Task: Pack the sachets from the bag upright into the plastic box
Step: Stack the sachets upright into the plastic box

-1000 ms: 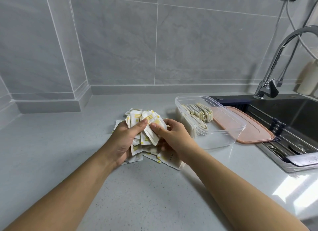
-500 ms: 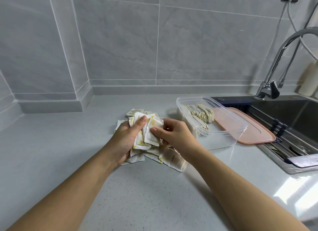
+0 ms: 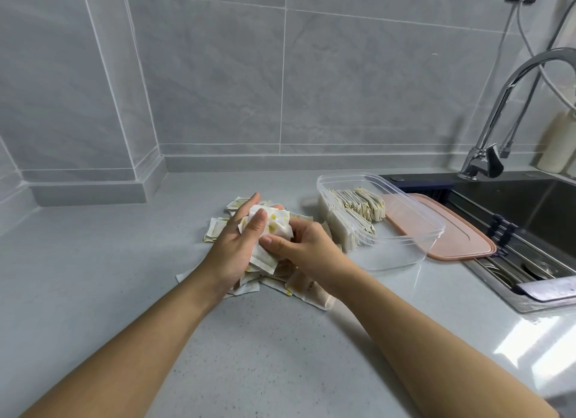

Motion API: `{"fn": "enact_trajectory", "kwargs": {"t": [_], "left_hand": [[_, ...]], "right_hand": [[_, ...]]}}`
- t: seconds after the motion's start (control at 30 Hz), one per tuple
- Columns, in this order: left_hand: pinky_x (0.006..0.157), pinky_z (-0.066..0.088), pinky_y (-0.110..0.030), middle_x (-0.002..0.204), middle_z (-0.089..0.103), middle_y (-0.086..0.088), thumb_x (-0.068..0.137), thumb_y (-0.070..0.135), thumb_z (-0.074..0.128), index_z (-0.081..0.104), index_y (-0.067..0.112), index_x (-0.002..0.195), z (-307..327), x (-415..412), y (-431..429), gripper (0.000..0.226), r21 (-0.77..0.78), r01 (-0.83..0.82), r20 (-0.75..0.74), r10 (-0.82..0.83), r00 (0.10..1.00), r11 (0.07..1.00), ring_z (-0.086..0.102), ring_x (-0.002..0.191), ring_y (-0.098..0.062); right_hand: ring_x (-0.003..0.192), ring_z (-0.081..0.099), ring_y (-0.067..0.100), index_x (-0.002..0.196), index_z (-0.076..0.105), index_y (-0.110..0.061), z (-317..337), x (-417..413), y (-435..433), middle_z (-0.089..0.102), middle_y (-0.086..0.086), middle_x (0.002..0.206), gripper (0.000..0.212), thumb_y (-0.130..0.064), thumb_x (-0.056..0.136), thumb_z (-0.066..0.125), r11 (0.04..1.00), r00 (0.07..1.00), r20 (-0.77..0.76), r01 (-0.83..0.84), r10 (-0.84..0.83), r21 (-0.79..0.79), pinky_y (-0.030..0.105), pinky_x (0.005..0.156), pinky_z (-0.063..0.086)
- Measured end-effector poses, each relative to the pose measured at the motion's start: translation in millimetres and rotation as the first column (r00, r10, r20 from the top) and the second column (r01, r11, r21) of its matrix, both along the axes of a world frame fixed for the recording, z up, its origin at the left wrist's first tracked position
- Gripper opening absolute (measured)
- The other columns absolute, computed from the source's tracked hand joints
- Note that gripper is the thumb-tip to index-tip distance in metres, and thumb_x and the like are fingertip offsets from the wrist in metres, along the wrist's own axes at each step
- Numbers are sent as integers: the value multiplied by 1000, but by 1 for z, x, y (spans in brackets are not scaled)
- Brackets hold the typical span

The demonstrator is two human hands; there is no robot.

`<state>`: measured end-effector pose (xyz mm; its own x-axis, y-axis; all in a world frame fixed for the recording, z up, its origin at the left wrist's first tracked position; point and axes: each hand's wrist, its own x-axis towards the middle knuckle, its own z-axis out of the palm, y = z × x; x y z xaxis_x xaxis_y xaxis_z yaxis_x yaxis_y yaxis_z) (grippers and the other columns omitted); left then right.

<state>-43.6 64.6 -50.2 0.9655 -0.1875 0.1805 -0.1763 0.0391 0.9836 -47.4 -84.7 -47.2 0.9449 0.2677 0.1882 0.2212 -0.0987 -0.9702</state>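
Your L hand (image 3: 232, 252) grips a stack of sachets (image 3: 276, 226) above the loose pile (image 3: 307, 288) on the desk (image 3: 93, 277); your R hand (image 3: 307, 246) pinches the stack's edge. Plastic box (image 3: 392, 255), w/ upright row (image 3: 358, 204) inside, sits right of the pile.

Loose sachets (image 3: 215, 229) lie in a heap on the counter (image 3: 249, 339), near its middle and in front of the wall (image 3: 218, 90). Above the heap, the left hand (image 3: 230, 249) and the right hand (image 3: 307, 246) meet, gripping a handful of sachets (image 3: 274, 227) between them. The plastic box (image 3: 436, 229) stands on the counter just right of the heap. Packed sachets (image 3: 358, 205) stand on edge inside it, in rows at its far left end. The lid (image 3: 461, 237) lies flat to the right of the box, partly behind it, reaching over the sink (image 3: 530, 212). The sink is set into the counter at the right. The faucet (image 3: 511, 93) rises behind the sink, and a bottle (image 3: 558, 143) stands by the wall to its right.
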Motion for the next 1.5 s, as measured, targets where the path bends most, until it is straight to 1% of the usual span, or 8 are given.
{"fn": "enact_trajectory", "kwargs": {"t": [0.1, 0.2, 0.3, 0.47, 0.77, 1.07, 1.33, 1.5], "left_hand": [[104, 39, -28, 126, 57, 2, 79, 67, 48, 55, 22, 119, 3, 1, 0, 61, 163, -133, 126, 113, 986, 978, 54, 118, -12], [68, 38, -19, 83, 52, -2, 88, 61, 49, 59, 11, 84, 9, 1, 7, 51, 400, -349, 421, 168, 892, 847, 53, 76, -12], [51, 29, -22, 60, 46, -5, 89, 41, 59, 54, 4, 74, 8, 1, 13, 40, 501, -358, 440, 125, 889, 788, 38, 53, -11], [52, 33, -19, 63, 56, 0, 87, 34, 65, 55, 15, 77, 6, 1, 16, 24, 614, -296, 351, 83, 933, 731, 45, 53, -5], [60, 39, -30, 67, 56, 4, 83, 29, 70, 55, 18, 85, 5, 0, 14, 18, 650, -279, 317, 81, 945, 707, 48, 59, -10], [61, 40, -10, 83, 65, 15, 84, 28, 69, 58, 34, 101, 5, 1, 16, 21, 621, -225, 261, 73, 963, 751, 58, 75, 4], [60, 39, -5, 85, 65, 12, 85, 24, 70, 64, 24, 108, 4, 1, 13, 25, 571, -339, 354, 148, 923, 748, 57, 77, 3], [53, 36, -9, 68, 59, 9, 86, 25, 68, 64, 31, 96, 1, 4, 16, 12, 620, -313, 330, 123, 936, 719, 51, 62, -1]], "right_hand": [[59, 62, 13, 87, 67, -4, 5, -2, -1, 64, 6, 70, 15, -15, 82, 75, 997, 997, 29, 66, -67, 48, 26, 53, 52], [64, 65, 9, 83, 71, -20, 8, 0, -4, 72, -2, 71, 9, -16, 79, 78, 974, 954, 203, 225, -221, 2, 26, 58, 55], [55, 50, 5, 72, 65, -20, 5, 2, -4, 64, -2, 61, 17, -28, 77, 80, 935, 917, 285, 328, -280, -135, 23, 55, 44], [62, 46, 15, 82, 51, -5, 4, 5, -6, 58, 7, 70, 25, -25, 91, 63, 841, 937, 321, 280, -136, -463, 31, 60, 37], [87, 43, 20, 93, 51, -7, 6, 8, -12, 53, -2, 87, 7, -11, 88, 49, 716, 885, 463, 296, 42, -632, 36, 77, 35], [59, 56, 0, 101, 68, -28, 5, 7, -17, 69, -19, 85, 23, -11, 86, 68, 939, 969, 240, 136, -60, -315, 12, 61, 42], [41, 48, -2, 108, 70, -9, 6, 6, -16, 63, -10, 67, 22, -4, 88, 65, 978, 972, 181, 171, -148, -121, 8, 45, 37], [47, 48, -3, 108, 72, -18, 3, 8, -15, 62, -16, 63, 22, -9, 90, 64, 972, 979, 181, 133, -98, -195, 8, 50, 36]]}}
